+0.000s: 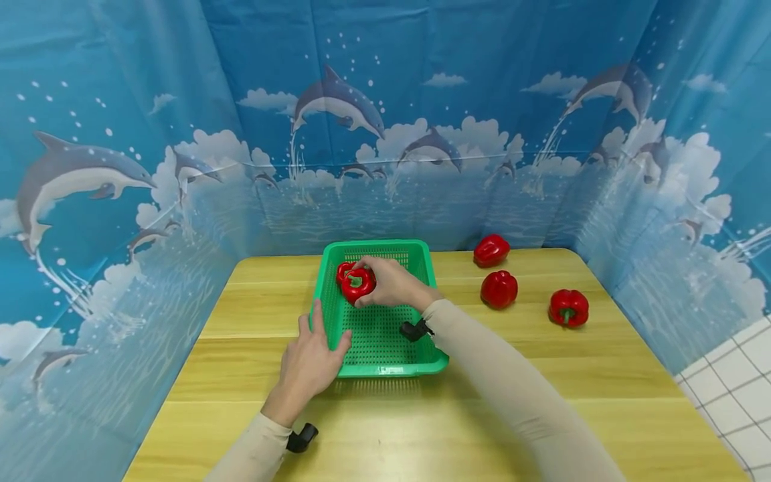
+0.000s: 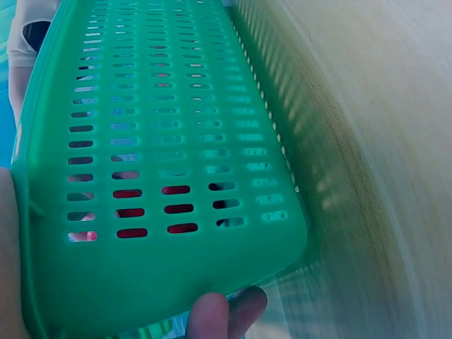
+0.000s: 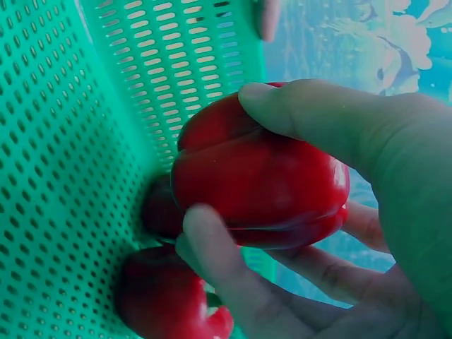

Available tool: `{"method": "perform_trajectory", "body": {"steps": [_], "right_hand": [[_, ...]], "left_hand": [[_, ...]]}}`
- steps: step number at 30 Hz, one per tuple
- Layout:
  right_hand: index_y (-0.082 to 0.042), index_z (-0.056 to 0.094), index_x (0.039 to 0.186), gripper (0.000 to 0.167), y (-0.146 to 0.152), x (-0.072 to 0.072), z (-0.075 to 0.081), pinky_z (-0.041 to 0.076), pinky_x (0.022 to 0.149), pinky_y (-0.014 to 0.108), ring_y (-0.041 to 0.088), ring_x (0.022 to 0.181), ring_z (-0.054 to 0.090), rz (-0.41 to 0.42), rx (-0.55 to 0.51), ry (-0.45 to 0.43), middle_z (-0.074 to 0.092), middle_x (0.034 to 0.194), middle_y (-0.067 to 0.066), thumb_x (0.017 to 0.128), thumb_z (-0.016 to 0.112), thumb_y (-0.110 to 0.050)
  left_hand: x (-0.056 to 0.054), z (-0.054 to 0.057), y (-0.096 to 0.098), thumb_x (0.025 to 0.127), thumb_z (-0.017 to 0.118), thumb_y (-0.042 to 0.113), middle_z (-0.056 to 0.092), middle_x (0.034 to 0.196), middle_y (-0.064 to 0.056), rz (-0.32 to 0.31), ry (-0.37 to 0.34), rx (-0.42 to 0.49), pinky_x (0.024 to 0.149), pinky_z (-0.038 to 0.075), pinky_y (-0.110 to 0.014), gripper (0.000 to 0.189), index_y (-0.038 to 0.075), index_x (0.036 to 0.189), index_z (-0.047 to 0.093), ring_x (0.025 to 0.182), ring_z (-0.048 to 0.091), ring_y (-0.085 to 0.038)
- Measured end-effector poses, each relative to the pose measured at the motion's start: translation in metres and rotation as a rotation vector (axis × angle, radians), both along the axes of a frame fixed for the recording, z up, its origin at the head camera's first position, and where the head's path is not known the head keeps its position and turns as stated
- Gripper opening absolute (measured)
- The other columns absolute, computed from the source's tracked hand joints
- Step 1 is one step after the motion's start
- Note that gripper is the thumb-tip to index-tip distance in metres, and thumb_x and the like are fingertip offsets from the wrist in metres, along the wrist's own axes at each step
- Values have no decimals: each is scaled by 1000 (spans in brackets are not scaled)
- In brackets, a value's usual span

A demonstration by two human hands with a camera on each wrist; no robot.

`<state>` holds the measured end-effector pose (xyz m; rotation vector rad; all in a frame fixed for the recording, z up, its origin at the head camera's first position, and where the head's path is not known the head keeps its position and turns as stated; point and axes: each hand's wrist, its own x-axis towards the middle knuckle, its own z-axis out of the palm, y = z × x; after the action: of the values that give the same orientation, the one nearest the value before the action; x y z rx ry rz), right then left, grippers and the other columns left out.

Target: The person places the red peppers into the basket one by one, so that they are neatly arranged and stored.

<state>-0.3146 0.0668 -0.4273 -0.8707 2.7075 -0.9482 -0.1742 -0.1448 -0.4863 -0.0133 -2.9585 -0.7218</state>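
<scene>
A green perforated plastic basket (image 1: 385, 369) sits on the wooden table. My left hand (image 1: 310, 358) holds its left side, with the thumb over the rim and fingertips (image 2: 208, 316) showing past the basket's end in the left wrist view. Inside the basket, my right hand (image 1: 391, 281) grips a red bell pepper (image 3: 261, 176) between thumb and fingers. In the head view this held pepper (image 1: 357, 286) shows its green stem. Another red bell pepper (image 3: 162, 289) lies below it in the basket, and a dark red one behind is mostly hidden.
To the right of the basket on the table (image 1: 385, 435) lie three more red bell peppers: one at the back (image 1: 491, 250), one in the middle (image 1: 499, 289) and one farther right (image 1: 569, 308). A blue dolphin-print curtain (image 1: 385, 194) hangs behind the table and along both sides.
</scene>
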Motion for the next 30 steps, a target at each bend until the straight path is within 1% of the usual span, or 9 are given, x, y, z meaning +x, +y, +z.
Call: {"method": "perform_trajectory", "body": {"steps": [4,10,15,21,27,30], "right_hand": [[-9,62,161,79,-5,1,-4,69,104,41,29,128,79,8,11,6,77,149,12,96,99,-34],[-8,61,160,78,-10,0,-11,68,107,42,30,134,76,21,20,0,75,154,12,97,99,-34],[-9,60,159,77,-16,-2,-15,67,109,45,31,137,73,11,56,-9,75,155,11,97,98,-36],[-8,59,159,76,-23,-2,-17,66,110,49,34,138,72,0,76,-26,74,153,14,98,97,-34],[-8,57,161,78,-29,-3,-23,63,113,55,40,147,62,-31,97,-72,71,155,15,99,97,-33],[-11,60,160,78,-31,-2,-26,64,111,56,42,149,60,-50,108,-84,73,151,14,97,98,-35]], "left_hand": [[0,0,0,115,62,62,44,173,-34,0,-2,11,49,46,-34,107,4,188,9,54,55,-26],[-1,-1,-1,116,62,57,42,173,-37,-13,4,30,48,47,-33,104,3,187,10,54,56,-26],[-1,-1,-1,115,63,52,40,175,-38,-21,2,48,49,47,-34,103,3,187,9,54,56,-26],[0,-1,-2,115,64,48,40,174,-39,-27,7,59,48,46,-34,102,1,187,10,53,55,-27],[-1,-2,-3,115,66,46,40,175,-39,-28,10,64,48,46,-34,102,1,187,9,53,55,-26],[-1,-3,-3,115,64,48,40,174,-38,-29,7,64,49,46,-34,102,2,187,9,53,55,-25]]}}
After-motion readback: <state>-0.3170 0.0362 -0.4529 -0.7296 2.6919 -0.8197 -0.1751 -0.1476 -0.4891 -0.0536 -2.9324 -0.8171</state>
